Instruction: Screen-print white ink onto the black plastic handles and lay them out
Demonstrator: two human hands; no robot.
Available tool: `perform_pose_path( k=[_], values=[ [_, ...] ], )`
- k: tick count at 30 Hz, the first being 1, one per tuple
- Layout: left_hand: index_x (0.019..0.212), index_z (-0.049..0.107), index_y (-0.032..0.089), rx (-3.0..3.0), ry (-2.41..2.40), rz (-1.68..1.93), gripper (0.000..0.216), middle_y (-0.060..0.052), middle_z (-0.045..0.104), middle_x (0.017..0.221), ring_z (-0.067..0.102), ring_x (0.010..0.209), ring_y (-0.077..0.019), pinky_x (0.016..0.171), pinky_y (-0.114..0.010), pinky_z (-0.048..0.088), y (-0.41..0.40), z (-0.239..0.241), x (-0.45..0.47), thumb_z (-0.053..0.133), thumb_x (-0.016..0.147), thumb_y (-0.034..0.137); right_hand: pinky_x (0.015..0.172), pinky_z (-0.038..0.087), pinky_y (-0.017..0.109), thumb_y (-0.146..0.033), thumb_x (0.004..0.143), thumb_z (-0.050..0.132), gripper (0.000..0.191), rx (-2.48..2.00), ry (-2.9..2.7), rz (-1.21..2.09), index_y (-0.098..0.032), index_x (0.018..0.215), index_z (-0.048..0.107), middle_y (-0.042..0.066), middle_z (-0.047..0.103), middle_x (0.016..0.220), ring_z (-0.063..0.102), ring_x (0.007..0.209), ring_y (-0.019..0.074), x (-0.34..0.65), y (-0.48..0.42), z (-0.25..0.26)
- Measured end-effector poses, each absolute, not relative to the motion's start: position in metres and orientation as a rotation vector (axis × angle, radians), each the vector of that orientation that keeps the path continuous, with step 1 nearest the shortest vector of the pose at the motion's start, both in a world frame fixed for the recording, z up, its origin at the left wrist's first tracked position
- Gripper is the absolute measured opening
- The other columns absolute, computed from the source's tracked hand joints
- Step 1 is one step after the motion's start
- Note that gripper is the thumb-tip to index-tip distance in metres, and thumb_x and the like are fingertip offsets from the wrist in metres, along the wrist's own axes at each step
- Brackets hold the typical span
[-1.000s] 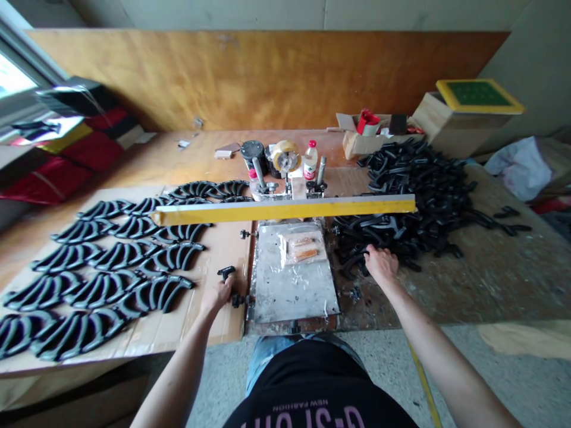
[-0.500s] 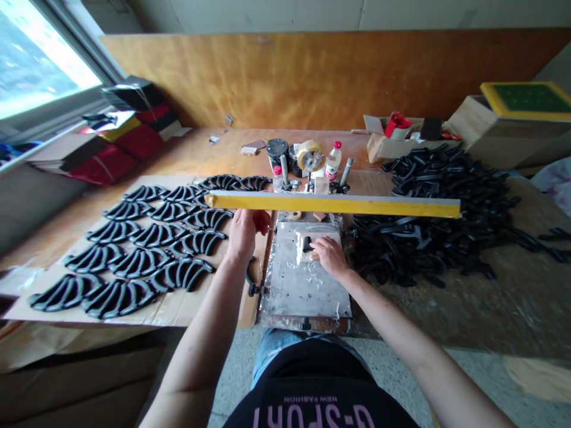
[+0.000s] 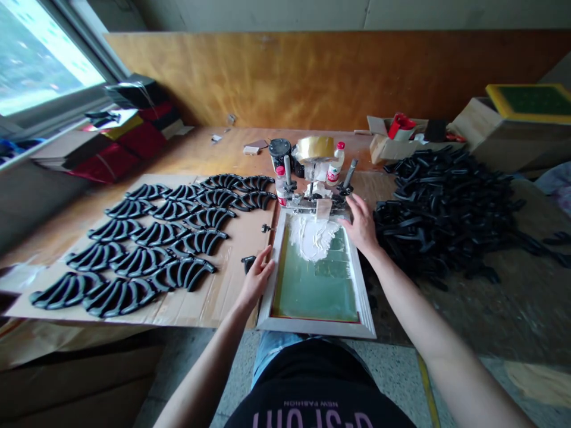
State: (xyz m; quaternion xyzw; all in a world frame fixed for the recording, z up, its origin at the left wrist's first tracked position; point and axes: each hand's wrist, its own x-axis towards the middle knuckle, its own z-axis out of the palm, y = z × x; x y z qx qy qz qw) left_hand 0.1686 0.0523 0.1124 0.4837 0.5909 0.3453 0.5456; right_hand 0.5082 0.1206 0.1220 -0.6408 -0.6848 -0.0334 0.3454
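Note:
A screen printing frame [image 3: 366,303] lies flat in front of me, its green mesh [image 3: 307,297] facing up. White ink [image 3: 312,241] is smeared over the far part of the mesh. My left hand [image 3: 257,274] is at the frame's left rail, fingers stretched out, holding nothing; whether it touches the rail I cannot tell. At the far right corner is my right hand [image 3: 360,224], fingers spread beside the hinge clamp [image 3: 343,189]. A small black plastic piece [image 3: 248,262] lies just beyond my left hand on the cardboard. Whatever is under the frame is hidden.
Rows of curved black parts [image 3: 147,261] cover the cardboard [image 3: 223,303] to the left. A heap of black parts [image 3: 446,214] is piled on the right. Behind the frame stand bottles [image 3: 335,163], a black tub [image 3: 279,151] and a tape roll [image 3: 314,148].
The raised screen frame has come down flat, covering the metal plate and the black piece on it. My left hand moved nearer to me; my right hand left the plate for the far right corner.

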Motion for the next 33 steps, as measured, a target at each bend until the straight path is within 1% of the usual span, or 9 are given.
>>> perform_pose_path(
  k=[2, 5, 8, 12, 17, 22, 25, 28, 33],
  values=[
    [0.145, 0.042, 0.023, 1.136, 1.413, 0.804, 0.078, -0.001, 0.067, 0.082, 0.061, 0.068, -0.0153, 0.059, -0.024, 0.047, 0.053, 0.086, 0.169, 0.062, 0.077, 0.057, 0.102, 0.041, 0.043, -0.021, 0.083, 0.064, 0.051, -1.564, -1.937, -0.110, -0.016, 0.132, 0.051, 0.015, 0.052, 0.132, 0.048, 0.121, 0.0288, 0.487, 0.141, 0.130],
    [0.144, 0.044, 0.022, 1.152, 1.418, 0.797, 0.076, -0.003, 0.068, 0.087, 0.064, 0.074, -0.0165, 0.065, -0.026, 0.049, 0.056, 0.064, 0.168, 0.061, 0.079, 0.057, 0.089, 0.046, 0.038, -0.015, 0.081, 0.065, 0.026, -1.606, -2.162, -0.019, -0.016, 0.107, 0.062, 0.012, 0.064, 0.104, 0.054, 0.104, 0.0269, 0.458, 0.156, 0.128],
    [0.140, 0.050, 0.021, 1.161, 1.401, 0.812, 0.071, -0.006, 0.070, 0.096, 0.066, 0.086, -0.0197, 0.075, -0.028, 0.050, 0.057, 0.059, 0.167, 0.061, 0.080, 0.057, 0.080, 0.045, 0.034, -0.014, 0.084, 0.060, 0.005, -1.663, -2.281, 0.032, -0.016, 0.088, 0.062, 0.011, 0.065, 0.089, 0.055, 0.093, 0.0249, 0.442, 0.140, 0.120],
    [0.135, 0.055, 0.019, 1.160, 1.421, 0.837, 0.067, -0.008, 0.071, 0.098, 0.066, 0.092, -0.0226, 0.081, -0.032, 0.051, 0.055, 0.061, 0.168, 0.061, 0.079, 0.057, 0.074, 0.042, 0.031, -0.007, 0.081, 0.054, 0.012, -1.313, -2.528, 0.120, -0.017, 0.081, 0.061, 0.009, 0.063, 0.084, 0.054, 0.090, 0.0232, 0.434, 0.096, 0.121],
    [0.134, 0.054, 0.017, 1.119, 1.392, 0.831, 0.069, -0.009, 0.071, 0.099, 0.067, 0.087, -0.0220, 0.073, -0.030, 0.052, 0.056, 0.066, 0.169, 0.063, 0.078, 0.057, 0.068, 0.040, 0.029, -0.010, 0.080, 0.059, 0.011, -1.047, -2.636, 0.233, -0.020, 0.076, 0.060, 0.003, 0.062, 0.079, 0.054, 0.083, 0.0197, 0.439, 0.085, 0.135],
    [0.134, 0.054, 0.018, 1.074, 1.387, 0.837, 0.070, -0.007, 0.072, 0.090, 0.066, 0.074, -0.0190, 0.063, -0.027, 0.050, 0.055, 0.072, 0.169, 0.064, 0.077, 0.057, 0.074, 0.043, 0.030, -0.008, 0.083, 0.055, 0.014, -1.162, -2.487, 0.062, -0.018, 0.086, 0.065, 0.007, 0.066, 0.088, 0.055, 0.091, 0.0217, 0.440, 0.085, 0.120],
    [0.136, 0.051, 0.018, 1.046, 1.377, 0.824, 0.071, -0.005, 0.071, 0.086, 0.064, 0.068, -0.0170, 0.059, -0.026, 0.048, 0.054, 0.077, 0.171, 0.065, 0.077, 0.055, 0.077, 0.045, 0.030, -0.008, 0.083, 0.056, 0.017, -1.078, -2.524, 0.118, -0.017, 0.092, 0.067, 0.007, 0.067, 0.089, 0.056, 0.093, 0.0213, 0.443, 0.078, 0.115],
    [0.138, 0.050, 0.018, 1.062, 1.387, 0.810, 0.072, -0.004, 0.070, 0.084, 0.063, 0.066, -0.0164, 0.058, -0.025, 0.048, 0.054, 0.089, 0.171, 0.064, 0.077, 0.055, 0.078, 0.046, 0.029, -0.017, 0.084, 0.064, 0.014, -1.160, -2.434, 0.182, -0.019, 0.097, 0.068, 0.005, 0.068, 0.091, 0.060, 0.090, 0.0201, 0.444, 0.095, 0.128],
    [0.129, 0.060, 0.020, 1.172, 1.390, 0.839, 0.062, -0.004, 0.070, 0.093, 0.062, 0.076, -0.0169, 0.064, -0.025, 0.048, 0.057, 0.138, 0.166, 0.056, 0.082, 0.061, 0.081, 0.049, 0.033, -0.030, 0.080, 0.074, 0.053, -1.512, -2.136, 0.102, -0.028, 0.131, 0.058, 0.005, 0.069, 0.106, 0.064, 0.091, 0.0223, 0.457, 0.158, 0.161]
  ],
)
